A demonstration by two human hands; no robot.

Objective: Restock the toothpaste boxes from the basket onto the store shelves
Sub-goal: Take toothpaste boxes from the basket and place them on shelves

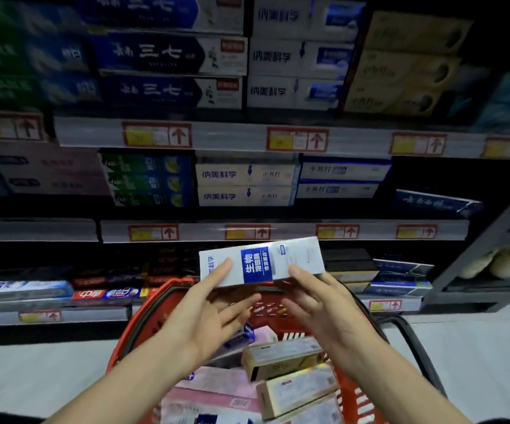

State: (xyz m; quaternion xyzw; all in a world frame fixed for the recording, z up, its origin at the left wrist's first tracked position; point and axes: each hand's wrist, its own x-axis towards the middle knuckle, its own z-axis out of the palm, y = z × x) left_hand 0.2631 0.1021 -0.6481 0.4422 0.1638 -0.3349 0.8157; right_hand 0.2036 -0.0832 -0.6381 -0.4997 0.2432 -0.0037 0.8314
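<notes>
A white toothpaste box with a blue label (261, 261) is held level in front of the lowest shelf, above the red basket (131, 328). My left hand (207, 304) holds its left end, thumb on the front face and fingers underneath. My right hand (317, 296) holds its right end the same way. Several more boxes lie in the basket, among them gold ones (281, 358) and pink ones (214, 390).
Three shelves of stacked toothpaste boxes fill the view, with price-tag rails (296, 139) along their edges. A dark gap (425, 175) opens at the right of the middle shelf. The basket's black handle (412, 338) arcs to the right over a pale floor.
</notes>
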